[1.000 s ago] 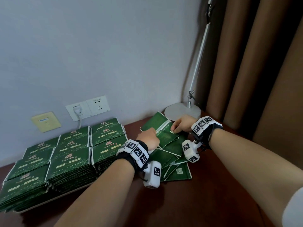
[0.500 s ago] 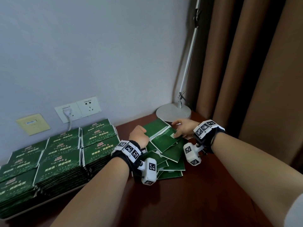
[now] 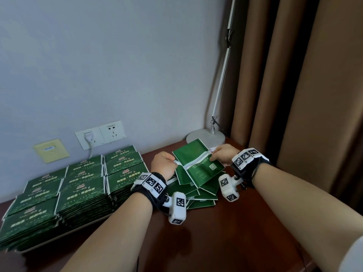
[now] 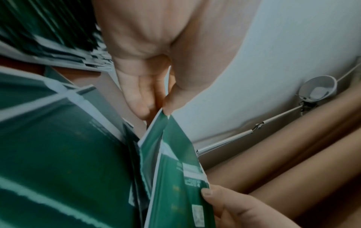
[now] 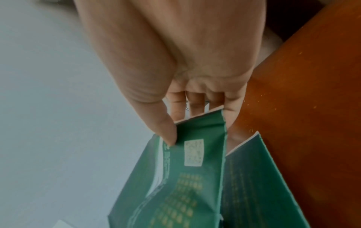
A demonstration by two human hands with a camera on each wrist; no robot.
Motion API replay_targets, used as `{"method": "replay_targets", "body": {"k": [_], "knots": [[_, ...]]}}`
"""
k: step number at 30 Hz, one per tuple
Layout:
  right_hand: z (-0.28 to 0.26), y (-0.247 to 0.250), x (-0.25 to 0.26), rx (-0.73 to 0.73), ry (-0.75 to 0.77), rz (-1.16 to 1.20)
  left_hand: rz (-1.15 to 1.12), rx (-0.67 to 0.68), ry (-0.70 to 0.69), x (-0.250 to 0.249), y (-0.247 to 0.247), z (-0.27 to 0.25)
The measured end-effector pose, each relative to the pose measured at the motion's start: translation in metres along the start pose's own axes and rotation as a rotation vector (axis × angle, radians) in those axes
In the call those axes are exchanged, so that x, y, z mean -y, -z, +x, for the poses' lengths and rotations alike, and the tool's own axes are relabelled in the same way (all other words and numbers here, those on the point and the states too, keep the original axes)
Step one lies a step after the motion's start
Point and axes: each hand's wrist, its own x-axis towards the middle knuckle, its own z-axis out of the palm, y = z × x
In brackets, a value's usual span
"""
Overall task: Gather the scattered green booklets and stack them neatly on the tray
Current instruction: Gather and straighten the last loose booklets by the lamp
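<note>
Thumb and fingers of the right hand (image 3: 223,156) pinch the near-right edge of a small bundle of booklets (image 3: 198,165), thumb lying on the cover beside the QR patch, fingers curled underneath. The left hand (image 3: 164,164) is closed on the bundle's opposite corner, thumb pressing it against bent fingers; the left wrist view shows two or three covers fanned apart at that pinch. Held between both hands, the bundle hangs tilted, back covers up, just above the loose pile (image 3: 198,195) lying crossed and overlapping on the bench (image 3: 235,232).

Left of the pile, near but apart from it, the tray (image 3: 64,235) carries tall, even stacks (image 3: 82,185) in a grid, front covers up; only a strip of its rim shows.

The step in hand looks like squaring up a picked handful. To do it well, I would loosen both pinches a little and tap the long edge on the bench so the fanned covers slide flush, then clamp again before moving. The bundle likely needs flipping to match the stacks' faces. Glossy covers will probably slip, so keep fingers spread underneath during the carry, and set it down onto the lowest stack with corners aligned, not dropped.
</note>
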Motion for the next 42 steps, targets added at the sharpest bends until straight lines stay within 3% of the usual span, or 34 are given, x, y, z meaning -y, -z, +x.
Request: {"method": "replay_targets", "body": {"k": [7, 11, 17, 22, 25, 33, 36, 42], "knots": [[-0.020, -0.001, -0.017, 0.028, -0.014, 0.094, -0.112, 0.016, 0.040, 0.000, 0.027, -0.048], [-0.073, -0.012, -0.004, 0.112, -0.075, 0.095, -0.156, 0.051, 0.059, 0.005, 0.043, -0.074], [-0.047, -0.029, -0.039, 0.210, -0.120, 0.042, -0.134, 0.138, 0.138, 0.025, 0.070, -0.106], [-0.123, -0.048, -0.014, 0.216, -0.062, 0.188, -0.117, 0.149, 0.104, 0.038, 0.089, -0.129], [-0.138, -0.057, -0.015, 0.264, -0.009, 0.275, -0.165, 0.116, 0.080, 0.045, 0.096, -0.138], [-0.140, -0.062, -0.035, 0.185, 0.019, 0.367, -0.117, 0.108, 0.063, 0.056, 0.105, -0.152], [-0.145, -0.061, -0.038, 0.219, 0.029, 0.415, -0.053, 0.086, 0.056, 0.059, 0.107, -0.153], [-0.149, -0.061, -0.043, 0.205, -0.094, 0.445, -0.182, 0.184, 0.222, 0.060, 0.109, -0.154]]}}
